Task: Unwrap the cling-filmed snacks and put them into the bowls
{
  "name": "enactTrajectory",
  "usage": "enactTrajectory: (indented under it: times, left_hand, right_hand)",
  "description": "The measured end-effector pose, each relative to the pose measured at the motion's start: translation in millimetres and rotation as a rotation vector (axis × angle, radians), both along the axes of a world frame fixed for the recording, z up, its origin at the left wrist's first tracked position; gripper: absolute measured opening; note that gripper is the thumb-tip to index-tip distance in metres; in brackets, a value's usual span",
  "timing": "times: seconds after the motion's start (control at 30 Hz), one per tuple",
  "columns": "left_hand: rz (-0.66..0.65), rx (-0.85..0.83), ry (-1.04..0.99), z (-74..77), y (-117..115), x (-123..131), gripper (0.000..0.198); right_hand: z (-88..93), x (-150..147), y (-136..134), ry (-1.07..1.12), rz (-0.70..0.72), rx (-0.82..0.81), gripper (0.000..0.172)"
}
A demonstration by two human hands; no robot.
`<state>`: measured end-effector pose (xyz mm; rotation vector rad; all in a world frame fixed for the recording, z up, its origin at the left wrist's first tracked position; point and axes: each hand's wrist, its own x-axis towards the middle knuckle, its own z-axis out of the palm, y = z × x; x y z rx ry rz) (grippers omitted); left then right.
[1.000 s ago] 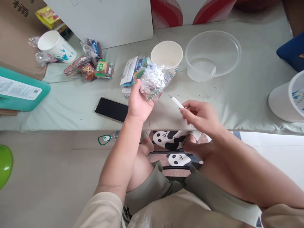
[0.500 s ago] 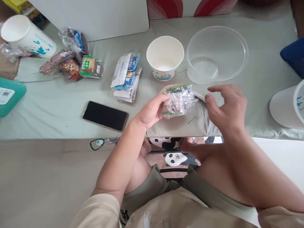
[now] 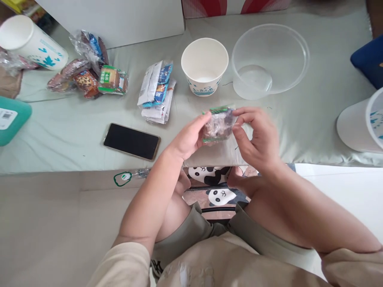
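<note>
A clear plastic packet with green edges (image 3: 219,124) is held above the front of the cloth-covered table. My left hand (image 3: 191,137) grips its left side, the thumb lying over the top. At the packet's right side, my right hand (image 3: 255,137) has its fingertips bent together against the wrapper; whether they pinch the film is too small to tell. Just beyond the packet stands a white paper cup (image 3: 205,67). Behind my right hand is a clear round plastic tub (image 3: 287,59).
A black phone (image 3: 131,141) and stacked packets (image 3: 157,91) lie to the left. Farther left are wrapped snacks (image 3: 113,79), a tipped paper cup (image 3: 32,44) and a green container (image 3: 13,119). Another white cup (image 3: 359,123) and a dark blue item (image 3: 369,61) are at the right.
My right hand has moved left, up to the packet, and the white strip near it is no longer visible. The packet is still in my left hand. The whole view has shifted slightly.
</note>
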<state>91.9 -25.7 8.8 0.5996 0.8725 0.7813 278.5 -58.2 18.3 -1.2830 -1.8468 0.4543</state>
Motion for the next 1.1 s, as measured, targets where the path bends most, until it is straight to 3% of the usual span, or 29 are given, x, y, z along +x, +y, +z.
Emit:
enactTrajectory:
  times: [0.2, 0.33, 0.4, 0.5, 0.57, 0.63, 0.7, 0.83, 0.97, 1.1]
  left_hand:
    - [0.310, -0.022, 0.034, -0.6, 13.4, -8.6, 0.041]
    - [0.398, -0.019, 0.076, -3.0, 20.7, -15.5, 0.047]
    - [0.399, -0.019, 0.090, -4.1, 22.0, -14.9, 0.049]
    - [0.317, -0.042, 0.112, -5.5, 19.4, -10.0, 0.048]
    - [0.218, -0.073, 0.133, -6.8, 14.7, -6.4, 0.047]
    - [0.107, -0.091, 0.148, -8.0, 9.2, -4.0, 0.048]
    - [0.001, -0.074, 0.146, -7.7, 4.6, -3.1, 0.049]
    - [-0.168, 0.019, 0.058, 1.2, 1.6, -4.9, 0.056]
    - [-0.290, 0.090, 0.080, 11.1, 5.2, -12.2, 0.079]
    - [-0.405, 0.205, 0.197, 9.0, 12.3, -24.1, 0.095]
  right_hand:
    - [-3.2, -0.2, -10.8, 0.015, 0.186, -0.002, 0.011]
    - [-3.5, 7.8, -12.2, -0.001, 0.443, 0.081, 0.011]
    - [-1.6, 13.2, -11.2, -0.008, 0.486, 0.067, 0.009]
    - [-2.2, 21.5, -5.2, -0.023, 0.251, 0.017, 0.007]
    - [-6.9, 25.8, 1.4, -0.030, 0.118, 0.038, 0.018]
    - [-13.0, 28.4, 7.8, -0.042, 0.124, 0.079, 0.027]
    - [-17.2, 29.5, 11.7, -0.054, 0.145, 0.082, 0.020]
    - [-14.6, 29.3, 10.8, 0.045, 0.057, 0.046, 0.016]
    - [-6.9, 26.7, 9.5, 0.231, -0.032, -0.135, 0.012]
    - [-6.2, 22.2, 16.0, 0.429, -0.032, -0.289, 0.019]
